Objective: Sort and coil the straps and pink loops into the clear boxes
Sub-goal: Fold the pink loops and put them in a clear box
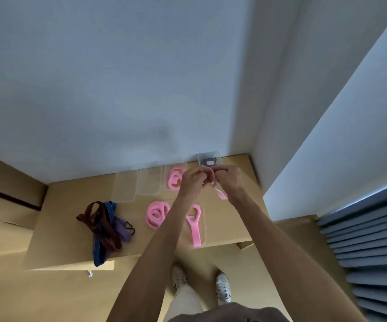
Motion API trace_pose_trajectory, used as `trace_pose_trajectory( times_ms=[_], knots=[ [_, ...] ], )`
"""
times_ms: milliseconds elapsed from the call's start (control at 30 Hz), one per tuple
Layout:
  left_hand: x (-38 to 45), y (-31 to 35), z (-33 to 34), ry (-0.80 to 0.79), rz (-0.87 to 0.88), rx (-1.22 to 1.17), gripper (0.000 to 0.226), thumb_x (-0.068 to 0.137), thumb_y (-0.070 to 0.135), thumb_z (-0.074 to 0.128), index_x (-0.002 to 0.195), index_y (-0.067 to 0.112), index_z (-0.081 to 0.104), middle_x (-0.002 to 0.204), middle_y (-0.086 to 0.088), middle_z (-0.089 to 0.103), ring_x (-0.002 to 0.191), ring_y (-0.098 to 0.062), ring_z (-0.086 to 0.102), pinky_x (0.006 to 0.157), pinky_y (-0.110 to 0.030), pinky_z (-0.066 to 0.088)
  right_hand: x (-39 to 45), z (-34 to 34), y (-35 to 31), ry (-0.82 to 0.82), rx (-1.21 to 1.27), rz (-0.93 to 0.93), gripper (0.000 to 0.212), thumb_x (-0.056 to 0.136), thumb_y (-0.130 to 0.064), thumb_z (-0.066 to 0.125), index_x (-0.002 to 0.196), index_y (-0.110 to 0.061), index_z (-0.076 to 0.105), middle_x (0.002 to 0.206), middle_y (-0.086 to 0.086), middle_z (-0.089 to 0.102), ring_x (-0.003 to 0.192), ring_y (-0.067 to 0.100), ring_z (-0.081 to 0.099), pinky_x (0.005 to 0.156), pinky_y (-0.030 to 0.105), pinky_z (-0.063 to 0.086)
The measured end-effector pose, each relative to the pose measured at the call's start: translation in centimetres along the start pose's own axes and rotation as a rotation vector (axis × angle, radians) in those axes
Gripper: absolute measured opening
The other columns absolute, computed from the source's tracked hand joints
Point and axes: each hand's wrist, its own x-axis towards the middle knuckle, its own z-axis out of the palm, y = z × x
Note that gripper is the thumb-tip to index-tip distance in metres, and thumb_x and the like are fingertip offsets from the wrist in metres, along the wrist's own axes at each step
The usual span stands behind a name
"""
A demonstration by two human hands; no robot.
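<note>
Both hands raised together above the back of the tan counter (66, 205), arms bare. Left hand (193, 180) and right hand (226, 180) sit knuckle to knuckle, fingers curled tight around one pink loop (220, 192); both grips narrow, pinching the band between them, its free tail hanging just below the right grip. Just behind the grips, against the wall, a small clear box (208, 160) with a dark item and a red-edged label inside; contents too blurred to name. Directly left of the left grip, a clear box (175, 169) holding a coiled pink loop (175, 178). Further left of that, two clear boxes side by side, one (149, 182) nearer the grips and one (125, 188) beyond it. Below the grips, toward the person, a clear tray (203, 231) with a long pink strap (194, 226) lying in it, partly hidden by the left forearm. Beside it on the left, a loose pink coil (156, 213) on the counter. Well away to the lower left of the grips, a tangled heap of straps (105, 225), maroon, blue and purple, the blue one drooping over the counter's front edge. White shoes (222, 287) on the floor below.
</note>
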Motion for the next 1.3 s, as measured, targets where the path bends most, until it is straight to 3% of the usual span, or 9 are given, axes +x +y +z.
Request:
trace_pose_trajectory(
  times_ms=[67, 133, 367, 667, 800, 900, 1067, 1167, 1300],
  knots=[
    [-0.4, 0.2, -0.1, 0.052, 0.059, -0.005, 0.036, 0.081, -0.021, 0.043, 0.075, 0.0, 0.072, 0.064, -0.009, 0.067, 0.058, -0.017, 0.061, 0.052, -0.022, 0.047, -0.6, -0.3, -0.6, -0.039, 0.063, 0.051, 0.011, 0.073, -0.021, 0.064, 0.07, -0.013, 0.071, 0.069, 0.004, 0.065, 0.065, 0.018, 0.06, 0.058, 0.023, 0.049],
    [-0.7, 0.1, -0.2, 0.094, 0.098, 0.015, 0.034, 0.084, -0.02, 0.047, 0.078, 0.001, 0.073, 0.067, -0.006, 0.067, 0.067, -0.018, 0.065, 0.063, -0.028, 0.055, -1.0, -0.2, -0.9, -0.085, 0.011, -0.02, 0.031, 0.076, -0.037, 0.074, 0.073, -0.007, 0.073, 0.072, 0.006, 0.069, 0.069, 0.021, 0.065, 0.067, 0.034, 0.055],
    [-1.1, 1.6, -1.3, 0.25, 0.063, -0.05, 0.021, 0.076, 0.005, 0.078, 0.092, 0.01, 0.065, 0.086, -0.015, 0.075, 0.077, -0.028, 0.073, 0.064, -0.032, 0.058, -1.4, 1.2, -3.0, -0.022, 0.007, -0.144, 0.017, 0.087, -0.018, 0.062, 0.075, -0.016, 0.074, 0.067, -0.004, 0.073, 0.06, 0.01, 0.066, 0.061, 0.031, 0.055],
    [-1.0, 3.8, -5.3, 0.158, -0.067, -0.44, 0.026, 0.076, -0.01, 0.046, 0.077, 0.01, 0.063, 0.07, -0.004, 0.057, 0.061, -0.017, 0.055, 0.053, -0.023, 0.048, -1.2, 3.1, -2.7, 0.404, -0.002, 0.038, 0.028, 0.096, -0.011, 0.043, 0.101, 0.0, 0.068, 0.091, 0.011, 0.067, 0.082, 0.03, 0.062, 0.07, 0.036, 0.05],
    [-0.5, 3.6, -7.4, 0.192, -0.098, -0.413, 0.025, 0.077, -0.01, 0.049, 0.077, 0.013, 0.061, 0.07, -0.005, 0.056, 0.063, -0.018, 0.049, 0.06, -0.029, 0.038, -1.2, 4.2, -2.5, 0.201, 0.222, 0.152, 0.029, 0.095, -0.006, 0.039, 0.102, 0.004, 0.066, 0.096, 0.025, 0.071, 0.082, 0.036, 0.067, 0.079, 0.052, 0.056],
    [-0.5, 2.9, -7.8, 0.23, -0.128, -0.247, 0.026, 0.076, -0.011, 0.05, 0.083, 0.011, 0.062, 0.069, -0.01, 0.056, 0.057, -0.02, 0.047, 0.053, -0.028, 0.035, -1.8, 5.7, -2.8, 0.102, 0.286, 0.172, 0.033, 0.095, -0.006, 0.035, 0.091, -0.004, 0.067, 0.09, 0.024, 0.074, 0.073, 0.033, 0.068, 0.074, 0.047, 0.056],
    [-0.3, 0.8, -10.0, 0.227, -0.219, 0.158, 0.025, 0.081, -0.002, 0.05, 0.09, 0.01, 0.07, 0.069, -0.006, 0.066, 0.056, -0.019, 0.055, 0.051, -0.024, 0.04, -1.8, 7.2, -3.2, 0.098, 0.354, 0.15, 0.026, 0.102, -0.011, 0.038, 0.116, -0.002, 0.058, 0.103, 0.019, 0.072, 0.094, 0.037, 0.072, 0.065, 0.04, 0.06],
    [0.0, 0.3, -10.4, 0.15, -0.387, 0.101, 0.023, 0.084, -0.003, 0.047, 0.084, 0.009, 0.067, 0.065, -0.008, 0.058, 0.051, -0.018, 0.046, 0.05, -0.026, 0.034, -2.0, 7.9, -3.5, 0.107, 0.361, 0.101, 0.019, 0.103, -0.013, 0.044, 0.113, -0.003, 0.057, 0.101, 0.014, 0.074, 0.095, 0.032, 0.072, 0.064, 0.036, 0.059],
    [0.0, 0.7, -10.5, 0.122, -0.507, -0.002, 0.023, 0.095, 0.038, 0.054, 0.1, 0.017, 0.062, 0.094, -0.004, 0.062, 0.082, -0.021, 0.061, 0.058, -0.026, 0.046, -2.3, 9.0, -3.5, 0.059, 0.445, 0.076, 0.015, 0.103, -0.009, 0.044, 0.105, -0.003, 0.058, 0.099, 0.018, 0.074, 0.095, 0.034, 0.072, 0.084, 0.052, 0.059]
  ],
)
